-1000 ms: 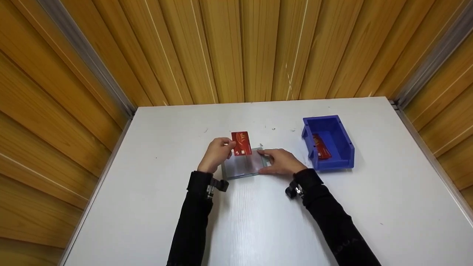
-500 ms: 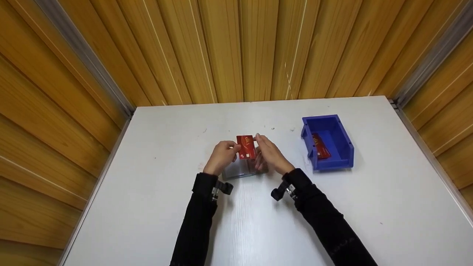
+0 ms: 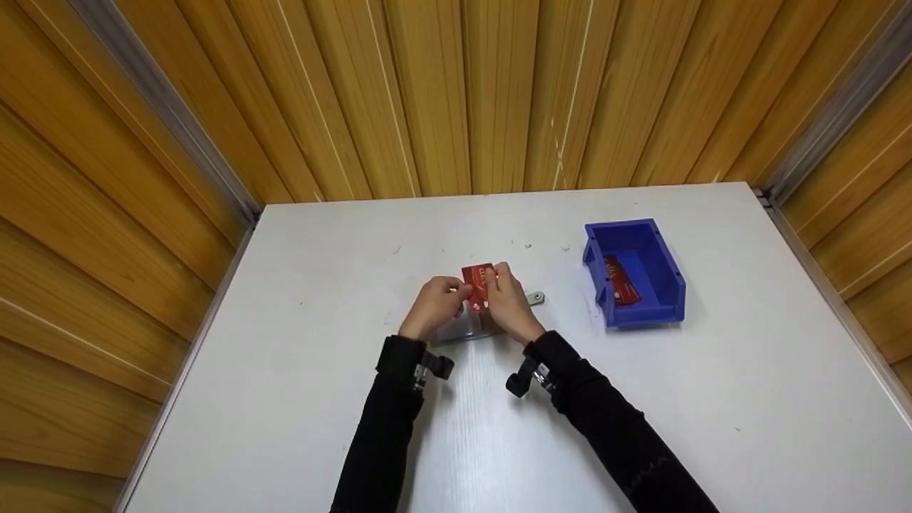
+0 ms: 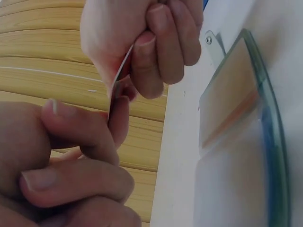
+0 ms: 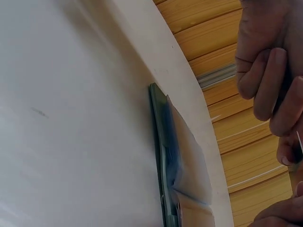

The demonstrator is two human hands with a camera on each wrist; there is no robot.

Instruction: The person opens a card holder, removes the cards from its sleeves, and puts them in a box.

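In the head view, a red card [image 3: 473,276] with gold lettering is held up between both hands. My left hand [image 3: 434,306] pinches its left edge between thumb and fingers. With thumb and fingers, my right hand [image 3: 510,305] grips the right side and covers part of it. Below them lies a card holder [image 3: 456,330] with clear pockets, partly hidden by the hands. Its pale snap strap [image 3: 535,298] sticks out to the right. The left wrist view shows the card [image 4: 122,68] nearly edge-on, apart from the open card holder [image 4: 232,127] on the table.
A blue bin [image 3: 645,315] stands to the right on the white table [image 3: 299,399], with red card material [image 3: 621,281] inside. Wood-look panelled walls [image 3: 499,100] enclose the table's back and sides.
My right hand has left the card holder and moved up and left to grip the card. My left hand has brought the card slightly right and lower.
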